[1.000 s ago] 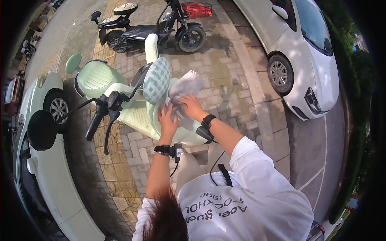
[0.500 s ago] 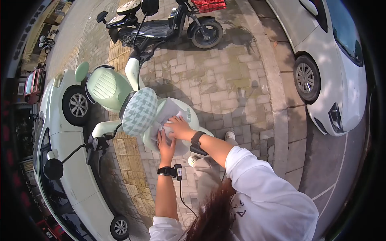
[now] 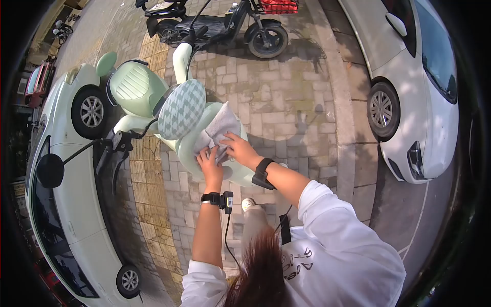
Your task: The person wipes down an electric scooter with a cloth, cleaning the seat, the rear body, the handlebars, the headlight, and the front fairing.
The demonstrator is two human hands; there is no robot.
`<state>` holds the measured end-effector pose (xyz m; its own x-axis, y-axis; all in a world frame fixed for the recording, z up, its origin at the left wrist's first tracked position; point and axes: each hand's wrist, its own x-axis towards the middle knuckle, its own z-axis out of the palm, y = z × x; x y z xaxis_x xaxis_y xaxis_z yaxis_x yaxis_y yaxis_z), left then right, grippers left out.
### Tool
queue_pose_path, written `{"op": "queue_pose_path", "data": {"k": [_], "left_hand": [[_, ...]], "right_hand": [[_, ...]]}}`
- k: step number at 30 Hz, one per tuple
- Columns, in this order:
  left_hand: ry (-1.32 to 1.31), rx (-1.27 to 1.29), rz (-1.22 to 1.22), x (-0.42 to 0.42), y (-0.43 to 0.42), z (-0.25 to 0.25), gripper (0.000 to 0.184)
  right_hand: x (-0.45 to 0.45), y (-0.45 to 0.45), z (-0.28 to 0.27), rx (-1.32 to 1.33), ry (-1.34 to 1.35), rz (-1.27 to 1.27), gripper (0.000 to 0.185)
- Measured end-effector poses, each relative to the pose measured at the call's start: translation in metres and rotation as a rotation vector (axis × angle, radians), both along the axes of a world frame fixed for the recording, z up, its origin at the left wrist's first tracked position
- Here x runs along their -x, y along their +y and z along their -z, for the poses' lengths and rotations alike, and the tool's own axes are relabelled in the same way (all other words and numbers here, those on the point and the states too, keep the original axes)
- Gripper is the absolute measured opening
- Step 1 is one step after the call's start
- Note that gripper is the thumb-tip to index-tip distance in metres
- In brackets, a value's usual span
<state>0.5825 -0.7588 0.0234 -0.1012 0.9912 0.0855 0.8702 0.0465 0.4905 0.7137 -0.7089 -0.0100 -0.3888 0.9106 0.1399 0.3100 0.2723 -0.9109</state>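
A light grey cloth (image 3: 223,125) lies bunched on the pale green front panel (image 3: 186,153) of a scooter. My left hand (image 3: 209,165) grips the near edge of the cloth with bent fingers. Close beside it, my right hand (image 3: 242,150) has its fingers curled on the cloth too, gathering a fold between both hands. Just beyond the hands is an oval checked pad (image 3: 182,109) in green and white, with the scooter's handlebar grips (image 3: 181,61) on either side. Parts of my fingertips are hidden in the folds.
A black electric scooter (image 3: 220,28) with a red-filled basket (image 3: 276,6) stands farther off. A white car (image 3: 76,194) is parked on the left, and another white car (image 3: 409,102) on the right beyond a kerb (image 3: 350,128). A round black mirror (image 3: 50,170) sticks out at left.
Both hands have shifted slightly across the panel, and the cloth is now more bunched, its far corner raised. The camera view has moved, and the feet have stepped.
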Motion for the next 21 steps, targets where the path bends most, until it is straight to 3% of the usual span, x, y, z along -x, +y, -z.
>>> {"op": "queue_pose_path", "data": {"k": [3, 5, 6, 7, 9, 11, 12, 15, 17, 18, 19, 20, 21], "left_hand": [[-0.020, 0.016, 0.033, 0.006, -0.022, 0.004, 0.052], [-0.408, 0.194, 0.144, 0.016, -0.045, 0.027, 0.047], [-0.472, 0.134, 0.198, 0.022, -0.061, 0.045, 0.045], [-0.484, 0.121, 0.193, 0.025, -0.077, 0.040, 0.045], [-0.841, 0.434, 0.062, 0.033, -0.108, 0.029, 0.041], [-0.977, 0.453, 0.044, 0.040, -0.136, 0.021, 0.034], [-1.105, 0.479, 0.022, 0.041, -0.146, 0.018, 0.028], [-0.865, 0.590, 0.056, 0.047, -0.161, 0.007, 0.023], [-0.926, 0.551, 0.113, 0.045, -0.165, 0.000, 0.023], [-1.129, 0.522, 0.020, 0.043, -0.167, -0.001, 0.025], [-1.337, 0.486, -0.084, 0.040, -0.167, -0.002, 0.026], [-1.326, 0.513, -0.068, 0.040, -0.165, -0.005, 0.026], [-1.314, 0.538, -0.058, 0.046, -0.163, -0.012, 0.026]], "right_hand": [[-0.005, -0.032, -0.006, 0.089, -0.060, 0.010, 0.030], [-0.011, -0.068, 0.004, 0.232, -0.102, -0.014, 0.033], [-0.014, -0.086, 0.003, 0.219, -0.117, -0.022, 0.033], [-0.017, -0.108, 0.002, 0.227, -0.105, 0.011, 0.033], [-0.025, -0.143, -0.003, 0.230, -0.100, 0.047, 0.034], [-0.031, -0.170, -0.017, 0.535, -0.014, 0.102, 0.032], [-0.033, -0.182, -0.024, 0.528, -0.016, 0.107, 0.032], [-0.034, -0.206, -0.051, 0.564, 0.147, 0.237, 0.040], [-0.031, -0.218, -0.070, 0.745, 0.302, 0.249, 0.064], [-0.030, -0.223, -0.077, 0.735, 0.314, 0.271, 0.064], [-0.031, -0.225, -0.084, 0.558, 0.085, 0.108, 0.073], [-0.034, -0.225, -0.090, 0.378, -0.148, -0.056, 0.082], [-0.035, -0.222, -0.094, 0.349, -0.270, -0.084, 0.077]]}}
